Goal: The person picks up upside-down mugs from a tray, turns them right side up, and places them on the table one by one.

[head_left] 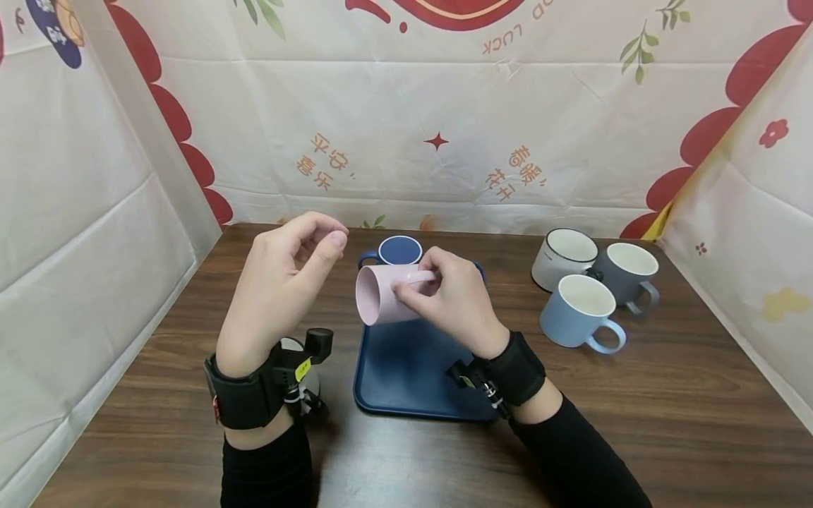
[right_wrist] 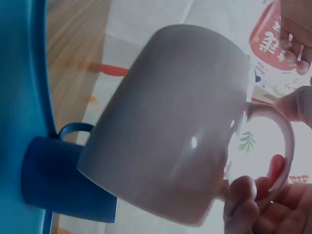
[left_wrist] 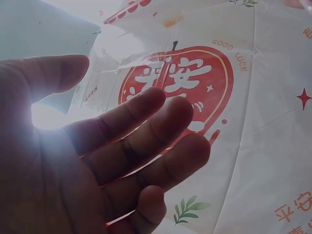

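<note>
A pale pink mug lies sideways in the air over the dark blue tray, its mouth turned left. My right hand pinches its handle between thumb and fingers, seen close in the right wrist view, where the mug's smooth body fills the middle. Raised to the left of the mug, my left hand holds nothing; its fingers are loosely bent and apart from the mug. A dark blue mug stands at the tray's far end, partly covered by the pink one.
On the right of the wooden table stand a white mug with a dark rim, a grey mug and a light blue mug, close together. A printed white cloth rises behind and along both sides.
</note>
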Demonstrator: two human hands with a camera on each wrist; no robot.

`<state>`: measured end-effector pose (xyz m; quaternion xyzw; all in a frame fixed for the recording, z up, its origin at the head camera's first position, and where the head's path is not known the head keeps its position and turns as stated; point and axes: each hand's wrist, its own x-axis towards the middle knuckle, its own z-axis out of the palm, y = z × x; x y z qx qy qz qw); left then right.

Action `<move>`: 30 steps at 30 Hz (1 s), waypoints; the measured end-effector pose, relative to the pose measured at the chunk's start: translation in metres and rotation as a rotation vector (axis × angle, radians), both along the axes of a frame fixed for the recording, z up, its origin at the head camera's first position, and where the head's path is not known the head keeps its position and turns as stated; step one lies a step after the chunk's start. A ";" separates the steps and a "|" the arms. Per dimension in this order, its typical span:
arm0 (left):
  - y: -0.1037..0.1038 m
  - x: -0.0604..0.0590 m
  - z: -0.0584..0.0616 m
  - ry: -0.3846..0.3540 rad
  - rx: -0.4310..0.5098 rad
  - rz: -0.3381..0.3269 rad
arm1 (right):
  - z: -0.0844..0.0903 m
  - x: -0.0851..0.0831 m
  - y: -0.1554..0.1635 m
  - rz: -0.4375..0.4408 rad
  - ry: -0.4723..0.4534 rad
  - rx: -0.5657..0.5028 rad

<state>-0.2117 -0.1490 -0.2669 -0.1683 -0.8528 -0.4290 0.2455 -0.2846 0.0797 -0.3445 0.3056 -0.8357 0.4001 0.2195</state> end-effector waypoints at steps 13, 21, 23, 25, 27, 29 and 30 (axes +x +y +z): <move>0.001 -0.002 0.001 -0.011 -0.009 -0.006 | 0.016 0.005 0.010 0.225 -0.279 -0.445; 0.003 -0.003 0.001 -0.031 -0.010 -0.033 | 0.024 0.012 0.011 0.314 -0.331 -0.538; 0.003 -0.003 0.000 -0.042 -0.014 -0.048 | 0.026 0.014 0.011 0.326 -0.347 -0.554; 0.004 -0.003 0.000 -0.058 -0.016 -0.072 | 0.028 0.017 0.011 0.341 -0.370 -0.582; 0.005 -0.003 0.000 -0.069 -0.013 -0.097 | 0.029 0.019 0.011 0.354 -0.394 -0.619; 0.006 -0.002 0.000 -0.077 -0.007 -0.123 | 0.029 0.020 0.011 0.368 -0.411 -0.659; 0.006 -0.002 0.000 -0.078 -0.006 -0.136 | 0.030 0.021 0.011 0.375 -0.416 -0.676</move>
